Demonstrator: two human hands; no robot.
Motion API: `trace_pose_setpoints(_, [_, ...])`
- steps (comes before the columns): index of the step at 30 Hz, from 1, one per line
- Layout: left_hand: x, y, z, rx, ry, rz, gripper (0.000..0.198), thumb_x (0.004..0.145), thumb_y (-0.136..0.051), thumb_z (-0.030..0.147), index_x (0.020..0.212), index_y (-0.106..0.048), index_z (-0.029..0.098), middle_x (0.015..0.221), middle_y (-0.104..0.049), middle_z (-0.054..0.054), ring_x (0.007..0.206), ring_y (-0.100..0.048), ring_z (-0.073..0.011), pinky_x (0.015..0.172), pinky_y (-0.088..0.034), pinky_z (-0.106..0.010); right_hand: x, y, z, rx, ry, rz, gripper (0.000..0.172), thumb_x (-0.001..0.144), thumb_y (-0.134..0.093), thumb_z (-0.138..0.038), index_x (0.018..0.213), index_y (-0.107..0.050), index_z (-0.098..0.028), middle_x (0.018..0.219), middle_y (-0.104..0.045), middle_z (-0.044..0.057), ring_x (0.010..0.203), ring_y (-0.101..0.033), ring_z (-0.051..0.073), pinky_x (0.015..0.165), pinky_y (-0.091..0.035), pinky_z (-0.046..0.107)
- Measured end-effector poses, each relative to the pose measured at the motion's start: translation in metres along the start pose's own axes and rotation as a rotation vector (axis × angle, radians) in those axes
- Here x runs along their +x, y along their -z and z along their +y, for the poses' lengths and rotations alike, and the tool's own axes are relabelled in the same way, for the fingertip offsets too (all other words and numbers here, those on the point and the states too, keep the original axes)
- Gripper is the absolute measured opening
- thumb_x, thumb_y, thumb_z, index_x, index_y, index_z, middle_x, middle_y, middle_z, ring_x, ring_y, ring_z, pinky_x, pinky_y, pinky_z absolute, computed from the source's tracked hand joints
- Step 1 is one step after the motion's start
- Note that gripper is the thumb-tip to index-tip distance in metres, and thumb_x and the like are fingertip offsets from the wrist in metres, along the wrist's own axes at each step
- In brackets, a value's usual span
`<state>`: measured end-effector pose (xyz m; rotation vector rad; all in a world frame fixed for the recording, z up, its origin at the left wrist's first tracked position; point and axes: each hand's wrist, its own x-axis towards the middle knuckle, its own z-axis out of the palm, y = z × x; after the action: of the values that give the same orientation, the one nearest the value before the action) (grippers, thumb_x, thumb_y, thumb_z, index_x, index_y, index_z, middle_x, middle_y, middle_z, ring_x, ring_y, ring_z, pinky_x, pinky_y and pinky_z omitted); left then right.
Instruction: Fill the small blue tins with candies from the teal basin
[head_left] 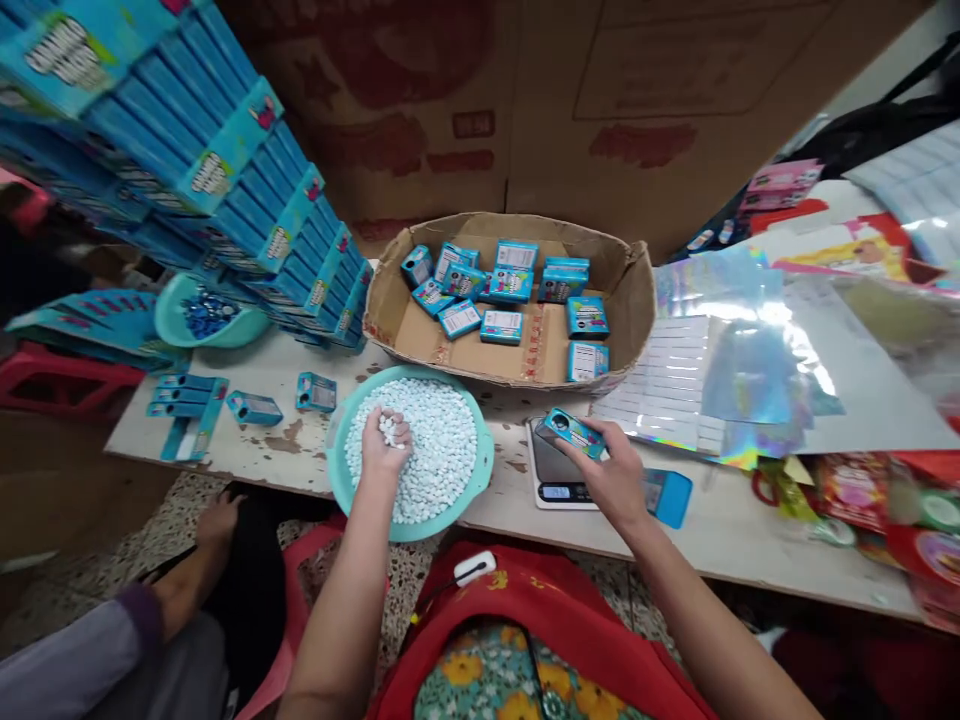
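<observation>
My left hand (385,442) is in the turquoise basin (336,462), palm up, with its fingers curled round several small white candies (391,430). More white candies (442,450) fill the basin round it. Between the thumb and fingers of my right hand (616,468) is a small blue candy box (574,432), tilted, with a dark round opening at its left end. The box is over the digital scale (553,468); whether it touches the plate I cannot tell. A blue piece of packaging (669,497) lies just right of the scale, partly behind my wrist.
An open cardboard carton (637,340) with several blue boxes stands behind the basin. Tall stacks of blue display boxes (247,190) rise at the left, near another turquoise bowl (172,318). Shiny sheets (765,370) cover the right side. A co-worker's hand (219,520) rests at lower left.
</observation>
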<state>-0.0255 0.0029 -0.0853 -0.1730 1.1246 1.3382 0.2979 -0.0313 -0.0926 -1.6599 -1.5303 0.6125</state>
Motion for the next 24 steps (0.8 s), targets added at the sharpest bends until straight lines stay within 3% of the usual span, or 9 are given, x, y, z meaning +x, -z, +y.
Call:
trace_pose_setpoints(3, [-0.024, -0.017, 0.005, -0.018, -0.054, -0.082, 0.026, 0.081, -0.055, 0.029, 0.064, -0.039, 0.018, 0.051, -0.034, 0.006, 0.036, -0.031, -0.0034, 0.033, -0.02, -0.015, 0.006, -0.014, -0.049, 0.102, 0.175, -0.17, 0.035, 0.077, -0.068, -0.042, 0.106, -0.061, -0.023, 0.096, -0.062, 0.006, 0.088, -0.058, 0.021, 0.079, -0.046, 0.035])
trace_pose_setpoints(6, [-0.05, -0.04, 0.005, -0.041, -0.154, -0.186, 0.028, 0.08, -0.055, 0.03, 0.061, -0.038, 0.019, 0.049, -0.031, 0.007, 0.035, -0.028, -0.0043, 0.033, -0.019, -0.018, 0.009, -0.048, -0.091, 0.122, 0.315, -0.385, 0.03, 0.078, -0.068, -0.035, 0.104, -0.062, -0.023, 0.09, -0.062, 0.006, 0.085, -0.057, 0.021, 0.075, -0.046, 0.034])
trace_pose_setpoints(9, [-0.063, -0.058, -0.002, -0.02, -0.353, -0.18, 0.027, 0.077, -0.057, 0.029, 0.06, -0.039, 0.018, 0.05, -0.035, 0.006, 0.039, -0.035, -0.0051, 0.039, -0.028, -0.02, 0.011, -0.083, -0.114, 0.072, 0.385, -0.447, 0.027, 0.075, -0.069, -0.027, 0.101, -0.062, -0.022, 0.089, -0.062, 0.006, 0.087, -0.057, 0.022, 0.077, -0.045, 0.034])
trace_pose_setpoints(14, [-0.057, -0.06, -0.011, 0.171, -0.643, -0.034, 0.028, 0.078, -0.056, 0.037, 0.063, -0.041, 0.019, 0.054, -0.04, 0.006, 0.055, -0.052, -0.0099, 0.061, -0.044, -0.025, 0.01, -0.105, -0.126, -0.017, 0.413, -0.458, 0.026, 0.073, -0.07, -0.024, 0.098, -0.062, -0.02, 0.089, -0.062, 0.006, 0.089, -0.056, 0.022, 0.078, -0.045, 0.033])
trace_pose_setpoints(17, [-0.054, -0.058, -0.01, 0.234, -0.669, -0.007, 0.035, 0.081, -0.053, 0.044, 0.062, -0.038, 0.019, 0.054, -0.037, 0.006, 0.057, -0.052, -0.0106, 0.064, -0.044, -0.027, 0.012, -0.106, -0.127, -0.046, 0.411, -0.448, 0.026, 0.073, -0.07, -0.024, 0.097, -0.062, -0.021, 0.089, -0.062, 0.006, 0.089, -0.055, 0.022, 0.079, -0.044, 0.032])
trace_pose_setpoints(24, [-0.054, -0.068, -0.011, 0.26, -0.758, -0.066, 0.038, 0.085, -0.053, 0.044, 0.059, -0.042, 0.018, 0.057, -0.04, 0.004, 0.055, -0.045, -0.0086, 0.057, -0.037, -0.024, 0.019, -0.103, -0.131, -0.082, 0.384, -0.456, 0.027, 0.073, -0.07, -0.024, 0.098, -0.062, -0.02, 0.091, -0.062, 0.006, 0.089, -0.054, 0.022, 0.079, -0.043, 0.032])
